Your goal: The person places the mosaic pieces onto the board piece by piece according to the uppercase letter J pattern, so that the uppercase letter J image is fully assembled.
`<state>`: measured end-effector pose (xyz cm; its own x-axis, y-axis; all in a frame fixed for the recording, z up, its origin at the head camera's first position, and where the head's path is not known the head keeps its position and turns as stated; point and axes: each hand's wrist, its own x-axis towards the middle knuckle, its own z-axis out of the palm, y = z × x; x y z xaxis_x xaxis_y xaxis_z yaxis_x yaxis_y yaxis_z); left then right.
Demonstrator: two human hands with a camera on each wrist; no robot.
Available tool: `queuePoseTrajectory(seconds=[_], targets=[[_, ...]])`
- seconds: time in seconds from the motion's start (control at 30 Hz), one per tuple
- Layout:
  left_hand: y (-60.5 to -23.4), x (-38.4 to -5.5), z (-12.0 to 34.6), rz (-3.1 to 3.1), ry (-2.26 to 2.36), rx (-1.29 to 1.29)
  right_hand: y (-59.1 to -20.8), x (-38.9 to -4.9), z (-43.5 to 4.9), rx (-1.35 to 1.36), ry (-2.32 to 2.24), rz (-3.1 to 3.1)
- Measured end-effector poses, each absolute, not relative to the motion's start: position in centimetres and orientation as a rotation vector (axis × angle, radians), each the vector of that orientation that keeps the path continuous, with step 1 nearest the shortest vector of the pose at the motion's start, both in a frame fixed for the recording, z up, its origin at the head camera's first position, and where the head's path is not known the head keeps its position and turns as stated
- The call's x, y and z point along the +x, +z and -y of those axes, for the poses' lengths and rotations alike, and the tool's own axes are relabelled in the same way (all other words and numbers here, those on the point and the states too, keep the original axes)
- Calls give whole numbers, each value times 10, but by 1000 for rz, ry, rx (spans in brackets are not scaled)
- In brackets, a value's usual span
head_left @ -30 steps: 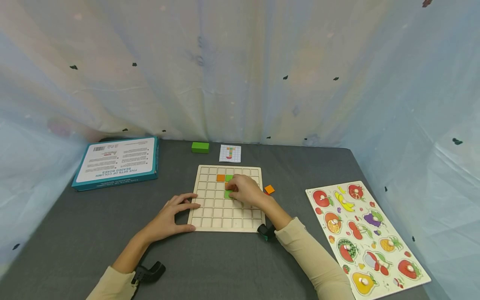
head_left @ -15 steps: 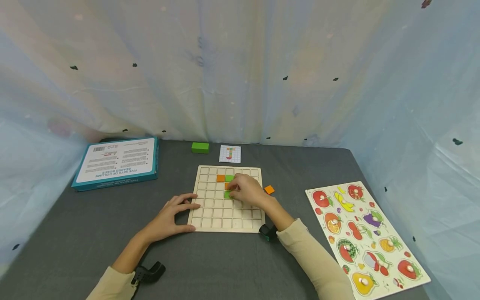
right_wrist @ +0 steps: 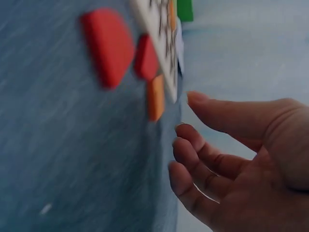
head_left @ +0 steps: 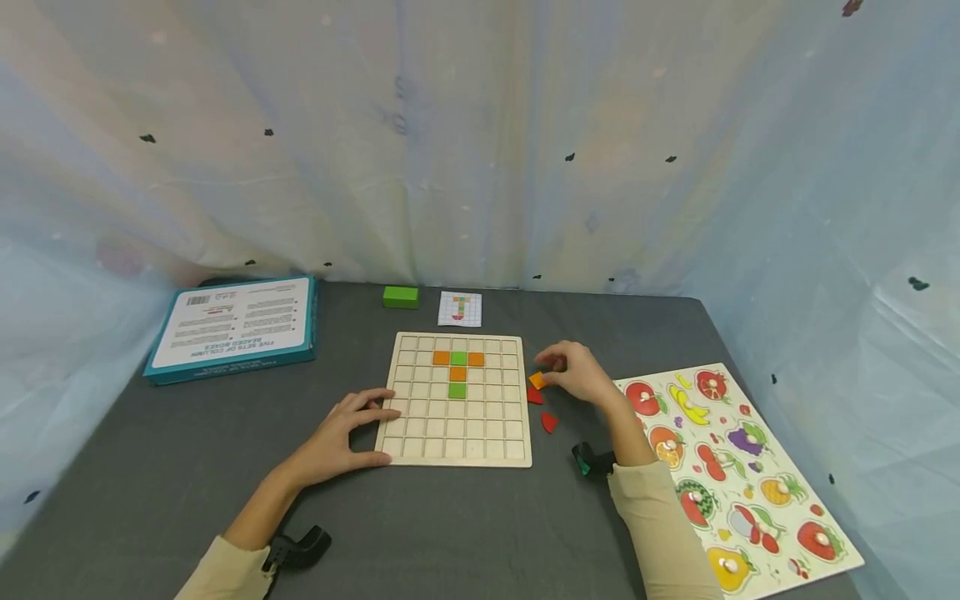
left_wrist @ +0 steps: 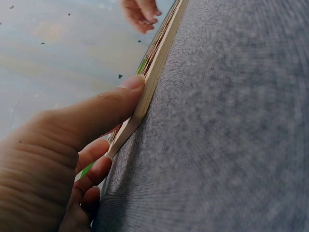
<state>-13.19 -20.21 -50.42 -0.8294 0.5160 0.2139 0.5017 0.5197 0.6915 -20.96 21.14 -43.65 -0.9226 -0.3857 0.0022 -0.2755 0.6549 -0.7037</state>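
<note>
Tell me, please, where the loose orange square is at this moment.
In the head view, the orange square lies just beyond the right edge of the grid board, next to a red piece and close to the right hand.

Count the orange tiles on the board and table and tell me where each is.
4. On the wooden board, one orange tile and another flank the upper green tile; a third is directly below it. The fourth lies off the board, by the right hand.
</note>
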Motion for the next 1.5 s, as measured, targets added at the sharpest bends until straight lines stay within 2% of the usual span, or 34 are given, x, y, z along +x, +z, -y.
queuePoseTrajectory(seconds=[0.33, 1.5], targets=[[-505, -131, 202, -2721, 1239, 909, -452, -208, -221, -568, -1102, -2702], [-509, -132, 203, -2732, 1230, 933, -457, -207, -219, -534, -1177, -2664]])
